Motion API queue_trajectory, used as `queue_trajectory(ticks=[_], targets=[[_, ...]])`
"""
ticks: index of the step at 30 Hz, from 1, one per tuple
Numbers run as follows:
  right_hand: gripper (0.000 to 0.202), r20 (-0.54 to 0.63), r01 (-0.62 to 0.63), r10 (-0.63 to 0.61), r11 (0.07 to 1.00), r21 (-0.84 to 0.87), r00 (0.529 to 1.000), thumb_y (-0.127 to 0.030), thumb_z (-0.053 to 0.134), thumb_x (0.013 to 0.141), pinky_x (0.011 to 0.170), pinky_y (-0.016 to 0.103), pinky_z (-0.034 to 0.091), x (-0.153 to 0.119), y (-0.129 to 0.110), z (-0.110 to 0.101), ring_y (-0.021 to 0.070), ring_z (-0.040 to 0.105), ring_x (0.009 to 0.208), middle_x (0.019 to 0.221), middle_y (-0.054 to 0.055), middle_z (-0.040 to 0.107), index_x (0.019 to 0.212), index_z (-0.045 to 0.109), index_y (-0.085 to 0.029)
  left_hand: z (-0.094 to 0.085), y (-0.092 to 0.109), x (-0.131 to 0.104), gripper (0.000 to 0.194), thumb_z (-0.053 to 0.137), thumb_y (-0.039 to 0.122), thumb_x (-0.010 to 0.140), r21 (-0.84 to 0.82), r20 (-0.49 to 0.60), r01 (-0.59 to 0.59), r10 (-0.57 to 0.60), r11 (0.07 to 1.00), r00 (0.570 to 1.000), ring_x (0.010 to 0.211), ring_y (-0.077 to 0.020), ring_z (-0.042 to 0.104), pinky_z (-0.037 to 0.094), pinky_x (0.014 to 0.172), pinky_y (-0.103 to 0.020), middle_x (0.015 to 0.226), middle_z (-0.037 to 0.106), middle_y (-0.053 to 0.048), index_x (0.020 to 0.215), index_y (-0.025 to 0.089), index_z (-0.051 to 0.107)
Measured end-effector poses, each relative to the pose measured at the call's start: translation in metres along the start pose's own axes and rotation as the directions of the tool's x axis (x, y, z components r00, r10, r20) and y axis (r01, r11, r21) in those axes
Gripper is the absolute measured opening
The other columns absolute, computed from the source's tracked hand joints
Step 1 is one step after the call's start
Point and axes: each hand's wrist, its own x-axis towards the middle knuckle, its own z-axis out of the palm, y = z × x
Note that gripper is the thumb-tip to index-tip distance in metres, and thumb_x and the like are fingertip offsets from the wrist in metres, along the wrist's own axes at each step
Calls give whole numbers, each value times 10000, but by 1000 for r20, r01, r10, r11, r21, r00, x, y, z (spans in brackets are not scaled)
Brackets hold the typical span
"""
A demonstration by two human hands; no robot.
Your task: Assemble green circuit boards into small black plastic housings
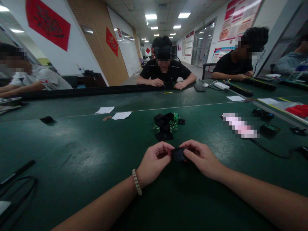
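Note:
Between my two hands is a small black plastic case, held just above the green table. My left hand pinches its left edge between thumb and fingers; a beaded bracelet circles that wrist. On the right edge, my right hand grips the same case, its thumb lying over the near face. Beyond my hands lies a pile of black plastic pieces mixed with small green circuit boards. Whether anything sits inside the held case I cannot tell.
White paper slips lie left of the pile. A blurred-out pink object with a black cable is to the right, near black devices. A black pen-like stick and cable are at lower left. Several people sit around the table.

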Motion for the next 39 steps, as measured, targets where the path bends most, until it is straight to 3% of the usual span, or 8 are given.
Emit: queue_trajectory(ticks=[14,25,39], targets=[[204,6,-5,5,1000,13,1000,-294,560,908,708,334,515,0,2,1,171,623,781,919,44,642,1062,623,-178,0,-3,1,141,616,172,833,24,9,1,-2,1000,1000,848,-184,629,510,769,-334,930,668,-53,971,156,644],[219,-21,-2,2,1000,13,1000,-293,551,914,695,329,523,0,3,2,164,618,770,920,42,624,1088,608,-172,0,-7,1,221,659,111,770,-19,22,-8,9,1000,1000,765,-138,604,491,698,-275,864,639,-12,985,152,628],[222,-12,-6,7,1000,22,1000,-299,551,901,714,326,539,0,0,1,163,614,783,909,45,621,1065,604,-158,1,-6,3,180,659,124,794,-32,12,-14,15,999,1000,764,-133,599,483,713,-272,850,644,-11,971,152,641]])
